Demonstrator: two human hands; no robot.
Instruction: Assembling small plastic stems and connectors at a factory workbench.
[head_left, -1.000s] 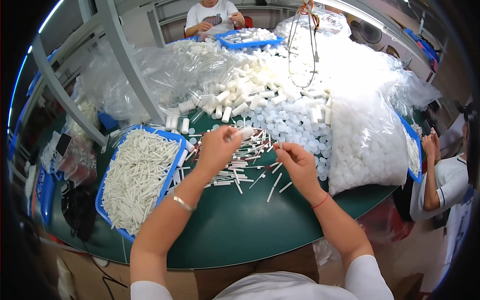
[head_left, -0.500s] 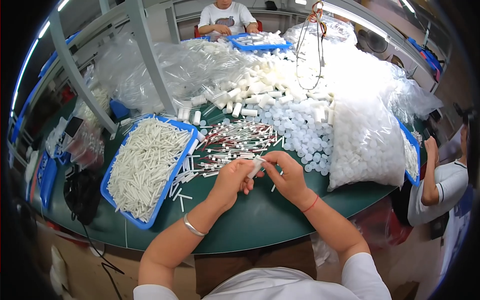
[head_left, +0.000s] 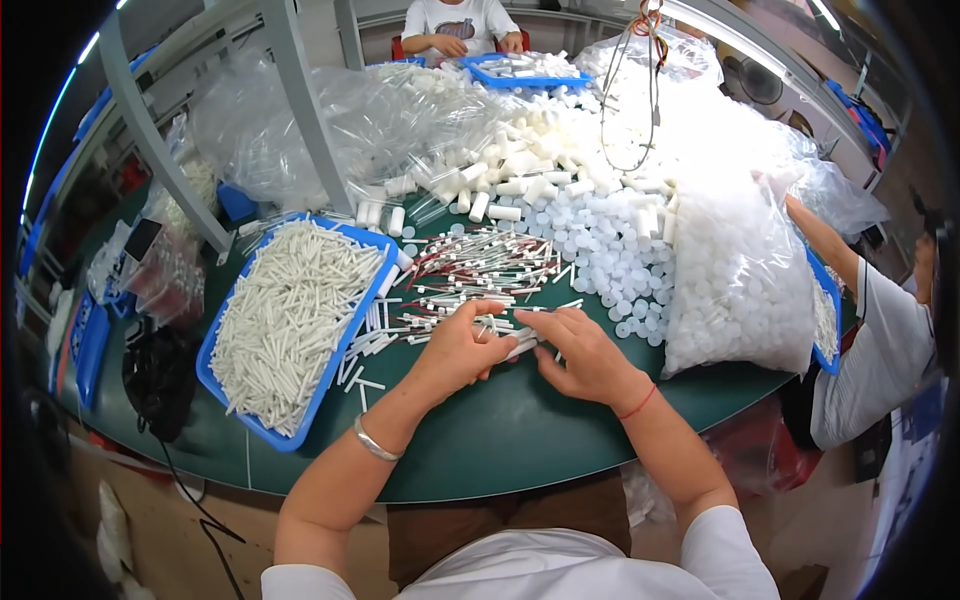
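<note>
A short white cylinder (head_left: 522, 346) is held between my two hands over the near middle of the table. My left hand (head_left: 462, 348) has its thumb and fingers closed around one end. At the other end is my right hand (head_left: 582, 356), its index finger stretched across the top and its thumb below; its fingertips partly hide the piece. Just beyond my hands lies a pile of thin white rods with dark red wires (head_left: 485, 265). Translucent round caps (head_left: 625, 285) are spread to the right of that pile.
A blue tray (head_left: 205, 370) full of thin white sticks stands at the left. A clear bag (head_left: 740, 290) of caps sits at the right. White cylinders (head_left: 520, 185) are heaped behind, near a grey post (head_left: 305, 110). One co-worker (head_left: 455, 25) sits opposite, another (head_left: 865, 340) at the right.
My hands have lowered slightly, and the cylinder has tipped from steep to nearly level. My right fingers have opened out along it. The co-worker at the right has reached an arm behind the bag.
</note>
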